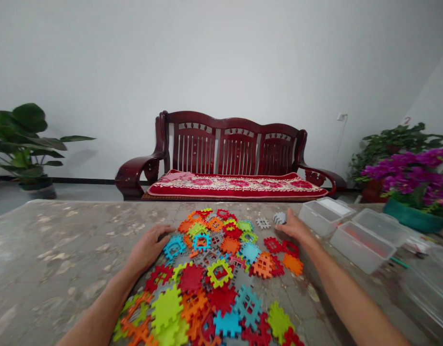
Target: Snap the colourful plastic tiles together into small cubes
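Observation:
A heap of flat, toothed plastic interlocking pieces in red, orange, green, blue and grey covers the middle of a marbled table. My left hand rests palm down at the heap's left edge, fingers curved, beside a blue piece. My right hand reaches to the far right edge of the heap, its fingers closed on a grey piece. Another grey piece lies just left of it.
Several clear plastic boxes stand on the table's right side. Purple flowers in a teal pot sit at the far right. Beyond the table are a dark red wooden bench and a potted plant at the left.

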Demonstrator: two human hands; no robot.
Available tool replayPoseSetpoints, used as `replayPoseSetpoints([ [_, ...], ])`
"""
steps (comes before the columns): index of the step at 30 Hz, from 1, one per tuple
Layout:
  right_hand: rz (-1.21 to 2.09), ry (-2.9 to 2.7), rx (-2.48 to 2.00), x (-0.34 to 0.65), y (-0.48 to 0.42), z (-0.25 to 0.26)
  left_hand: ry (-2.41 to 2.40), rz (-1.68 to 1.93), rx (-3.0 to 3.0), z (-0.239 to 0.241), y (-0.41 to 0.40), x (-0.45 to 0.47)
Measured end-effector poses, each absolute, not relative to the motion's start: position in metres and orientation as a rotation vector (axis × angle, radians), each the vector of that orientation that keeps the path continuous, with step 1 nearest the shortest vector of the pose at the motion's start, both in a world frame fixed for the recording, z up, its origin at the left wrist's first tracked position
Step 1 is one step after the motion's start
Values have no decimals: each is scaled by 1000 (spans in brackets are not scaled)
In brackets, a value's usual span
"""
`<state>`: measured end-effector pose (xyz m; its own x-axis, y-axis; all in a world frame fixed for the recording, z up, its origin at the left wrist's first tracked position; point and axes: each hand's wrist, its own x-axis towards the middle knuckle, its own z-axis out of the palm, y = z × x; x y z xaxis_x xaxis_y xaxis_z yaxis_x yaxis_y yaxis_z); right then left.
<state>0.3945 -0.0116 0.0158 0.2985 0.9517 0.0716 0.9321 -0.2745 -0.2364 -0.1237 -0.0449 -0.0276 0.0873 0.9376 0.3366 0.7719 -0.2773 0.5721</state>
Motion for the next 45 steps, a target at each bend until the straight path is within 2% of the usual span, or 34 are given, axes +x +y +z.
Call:
replayPoseSetpoints([
  [9,37,-2319,-2024,423,-6,33,1715,940,2137,-26,-45,-123],
  [18,55,-2511,-1976,408,13,42,1696,955,2143,-26,-46,-125],
  [25,112,-2494,-1960,403,12,46,1710,973,2134,-25,-46,-123],
  [30,32,-2514,-2019,398,4,56,1709,965,2139,-25,-46,-123],
  [33,-6,-2389,-1908,394,-12,59,1711,956,2143,-26,-46,-124],
  [40,425,-2107,-1549,354,-66,36,1711,957,2141,-24,-47,-121],
  [45,408,-2065,-1569,316,-94,29,1702,977,2137,-22,-49,-120],
])
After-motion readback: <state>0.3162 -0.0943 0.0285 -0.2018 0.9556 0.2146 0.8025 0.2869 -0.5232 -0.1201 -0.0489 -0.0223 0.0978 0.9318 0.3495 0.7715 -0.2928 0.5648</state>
